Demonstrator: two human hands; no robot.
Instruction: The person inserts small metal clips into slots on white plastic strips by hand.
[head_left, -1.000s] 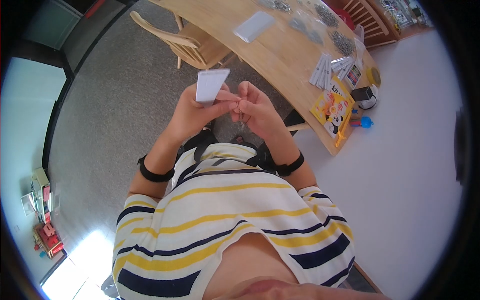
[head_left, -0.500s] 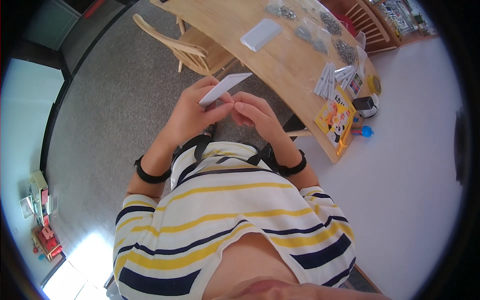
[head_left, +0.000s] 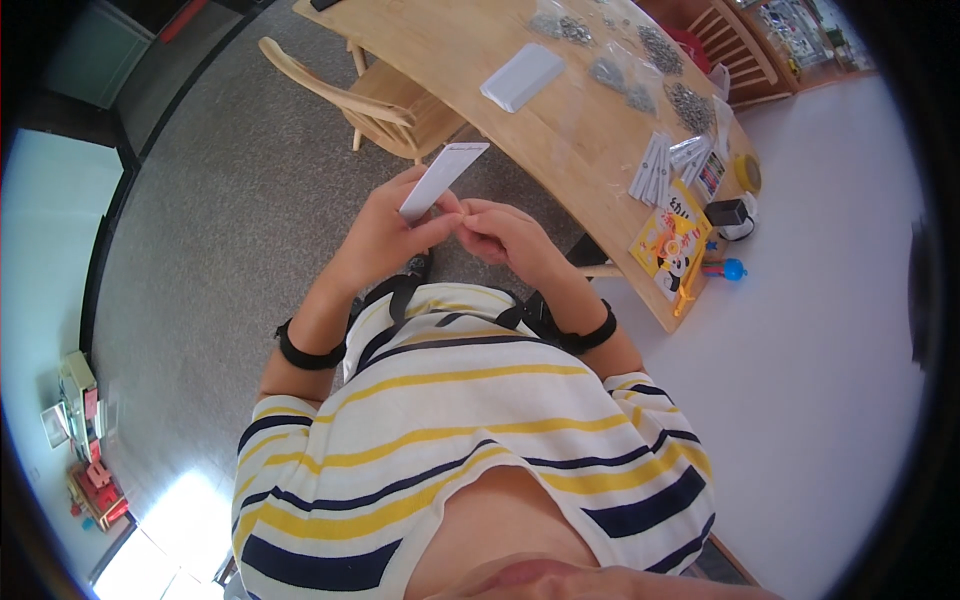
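My left hand (head_left: 385, 232) grips a thin, flat white card (head_left: 442, 182) that sticks up and tilts to the right, with small dark marks along its top edge. My right hand (head_left: 512, 238) is closed in a pinch. Its fingertips meet the thumb and fingers of my left hand just below the card. Whatever may be between those fingertips is too small or too hidden to tell. Both hands are held in front of my body, short of the wooden table (head_left: 560, 150).
On the table are a stack of white cards (head_left: 522, 78), bags of small metal parts (head_left: 690, 107), several white strips (head_left: 652, 167), a yellow panda-printed sheet (head_left: 668, 240), a yellow tape roll (head_left: 746, 173) and a black box (head_left: 727, 213). A wooden chair (head_left: 385, 105) stands at the table's left side.
The white card has turned more upright in my left hand, showing more of its face. Both hands have shifted slightly left, and the fingertips stay together.
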